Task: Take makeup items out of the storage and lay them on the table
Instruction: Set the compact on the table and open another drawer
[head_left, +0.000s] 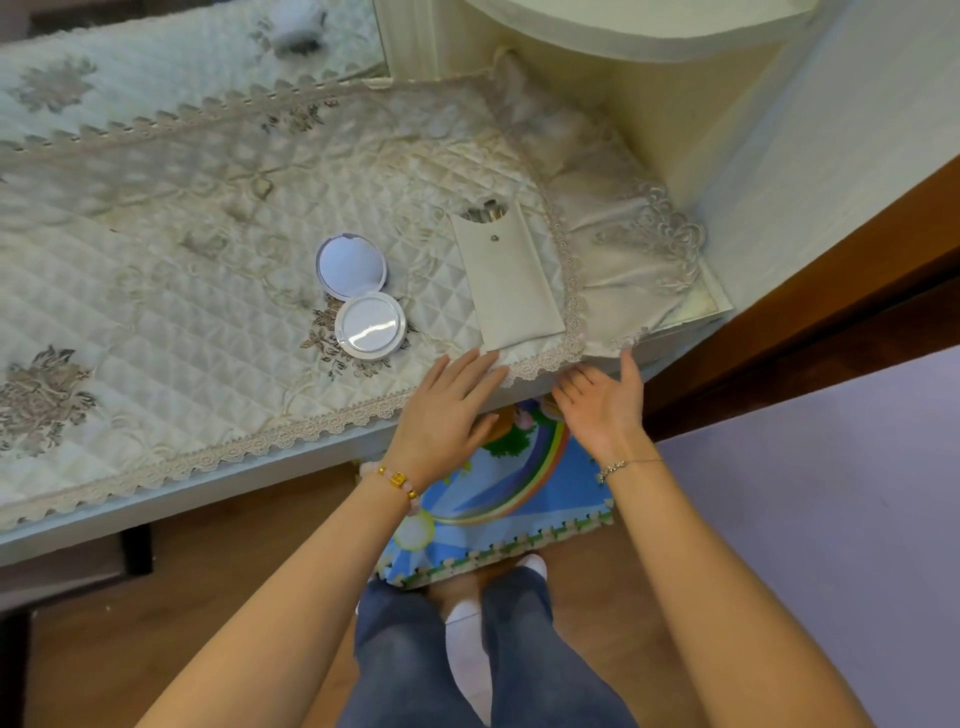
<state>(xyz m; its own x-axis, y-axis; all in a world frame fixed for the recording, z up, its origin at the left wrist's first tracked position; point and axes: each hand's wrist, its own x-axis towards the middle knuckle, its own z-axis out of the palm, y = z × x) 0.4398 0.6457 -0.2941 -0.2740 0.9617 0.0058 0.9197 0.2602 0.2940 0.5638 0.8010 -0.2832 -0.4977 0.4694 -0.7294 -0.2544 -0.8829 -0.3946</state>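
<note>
Both hands empty, fingers spread: left hand (447, 400) on cloth (156, 332) edge, right hand (605, 402) w/ fingertips hidden under it. Pouch (511, 291) contents unclear.

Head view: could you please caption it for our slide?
Both empty hands, left hand and right hand, at quilted cream tablecloth edge beside open white compact and beige pouch.

Open compact (361, 296) beside brush pouch (511, 283)
</note>
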